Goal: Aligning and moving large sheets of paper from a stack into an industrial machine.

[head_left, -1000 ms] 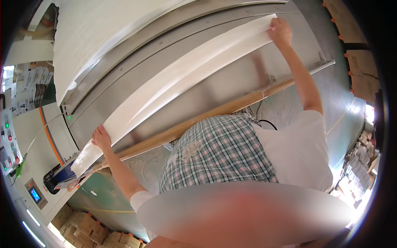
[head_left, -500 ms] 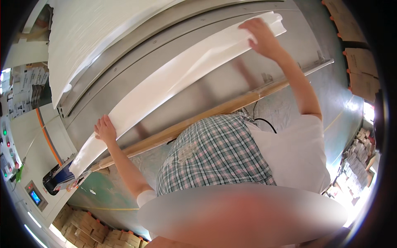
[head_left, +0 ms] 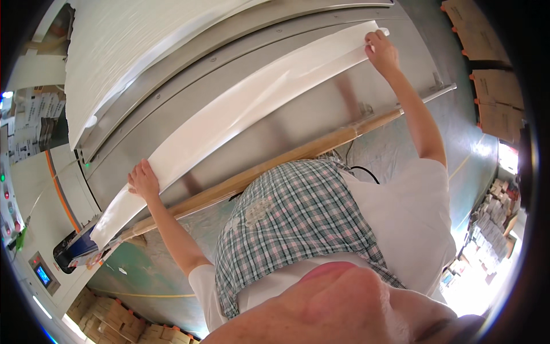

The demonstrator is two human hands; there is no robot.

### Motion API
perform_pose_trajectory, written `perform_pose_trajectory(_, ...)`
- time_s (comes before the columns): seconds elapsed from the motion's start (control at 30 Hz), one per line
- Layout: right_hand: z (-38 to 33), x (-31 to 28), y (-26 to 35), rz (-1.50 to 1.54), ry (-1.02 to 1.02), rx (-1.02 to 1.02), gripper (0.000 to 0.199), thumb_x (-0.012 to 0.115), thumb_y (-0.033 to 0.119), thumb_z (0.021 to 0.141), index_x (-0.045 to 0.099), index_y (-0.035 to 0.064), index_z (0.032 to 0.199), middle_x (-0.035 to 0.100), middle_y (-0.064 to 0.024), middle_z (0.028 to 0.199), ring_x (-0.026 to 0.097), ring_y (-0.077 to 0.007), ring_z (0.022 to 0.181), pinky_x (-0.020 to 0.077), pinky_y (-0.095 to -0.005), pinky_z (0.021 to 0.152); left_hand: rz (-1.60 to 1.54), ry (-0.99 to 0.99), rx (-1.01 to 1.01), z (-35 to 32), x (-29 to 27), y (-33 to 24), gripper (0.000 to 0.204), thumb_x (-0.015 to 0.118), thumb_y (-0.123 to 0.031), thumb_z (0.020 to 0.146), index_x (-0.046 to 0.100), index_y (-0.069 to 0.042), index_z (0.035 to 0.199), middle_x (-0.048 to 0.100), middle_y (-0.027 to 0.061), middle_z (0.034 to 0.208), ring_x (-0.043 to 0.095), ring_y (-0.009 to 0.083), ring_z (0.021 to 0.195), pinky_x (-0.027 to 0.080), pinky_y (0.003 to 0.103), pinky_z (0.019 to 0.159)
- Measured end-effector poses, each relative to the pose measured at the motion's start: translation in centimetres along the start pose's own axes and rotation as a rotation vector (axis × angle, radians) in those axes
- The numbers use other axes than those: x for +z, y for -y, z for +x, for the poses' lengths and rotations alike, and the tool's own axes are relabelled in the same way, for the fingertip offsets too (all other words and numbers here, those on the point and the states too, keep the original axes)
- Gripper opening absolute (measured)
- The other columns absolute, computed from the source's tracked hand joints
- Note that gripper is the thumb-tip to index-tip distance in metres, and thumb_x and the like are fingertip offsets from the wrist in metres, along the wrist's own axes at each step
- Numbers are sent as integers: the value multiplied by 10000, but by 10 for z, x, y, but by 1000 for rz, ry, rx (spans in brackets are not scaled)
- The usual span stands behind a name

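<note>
A long, narrow white sheet (head_left: 229, 114), folded lengthwise with a soft crease, lies slantwise across a grey metal table (head_left: 252, 146). My left hand (head_left: 144, 180) is near its lower left end, fingers closed over the strip. At the far right end, my right hand (head_left: 382, 53) has its fingers bent and pinched on the sheet's edge; the fingertips partly hide the corner. Beyond the left hand, the strip's end hangs by a dark blue part (head_left: 80, 245) at the machine's side. A large white stack of layered sheet material (head_left: 143, 46) rests behind the metal ledge.
A wooden rail (head_left: 275, 157) runs along the table's near edge, close to my checked apron (head_left: 292, 218). At left stands a white machine housing with a small lit screen (head_left: 43, 275). Cardboard boxes (head_left: 498, 97) are stacked at the right, and more boxes (head_left: 109, 315) at the lower left.
My right hand has moved right and slightly down, from above the sheet's far end to its edge. That end of the sheet now lies flatter. My left hand stays nearly in place.
</note>
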State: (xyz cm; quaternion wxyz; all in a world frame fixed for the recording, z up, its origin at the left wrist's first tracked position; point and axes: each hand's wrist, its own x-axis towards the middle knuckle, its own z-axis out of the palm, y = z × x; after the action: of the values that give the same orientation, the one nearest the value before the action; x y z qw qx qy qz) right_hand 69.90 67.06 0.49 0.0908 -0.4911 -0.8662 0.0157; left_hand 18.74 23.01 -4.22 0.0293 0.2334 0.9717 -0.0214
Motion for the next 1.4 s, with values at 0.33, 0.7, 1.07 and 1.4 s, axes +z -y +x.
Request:
perform_pose_trajectory(0.33,-19,6,122,148,14,-695,492,627,5,634,505,118,1097,470,-88,1117,442,-279,1074,393,-389,906,11,-21,-2,1,2,-1,520,278,-544,890,540,-188,1164,456,33,1290,265,317,1275,127,657,961)
perform_pose_trajectory(0.7,13,15,-12,-19,-95,58,389,585,27,658,530,161,1019,514,-57,1059,547,-269,955,483,-383,738,1,-56,15,1,3,3,503,294,-535,892,549,-181,1142,490,43,1254,310,321,1249,147,658,951)
perform_pose_trajectory(1.07,29,-9,-111,246,-141,521,319,550,223,797,553,128,1102,555,-111,1131,551,-245,994,466,-352,785,14,10,0,1,1,-1,522,287,-555,886,540,-193,1163,468,36,1279,299,300,1256,144,652,954)
perform_pose_trajectory(1.4,72,92,-105,233,45,258,481,328,403,920,491,57,1212,495,-183,1226,447,-357,1147,347,-402,961,101,293,1,13,-25,-17,625,204,-601,871,471,-183,1252,411,73,1334,288,320,1270,176,627,969)
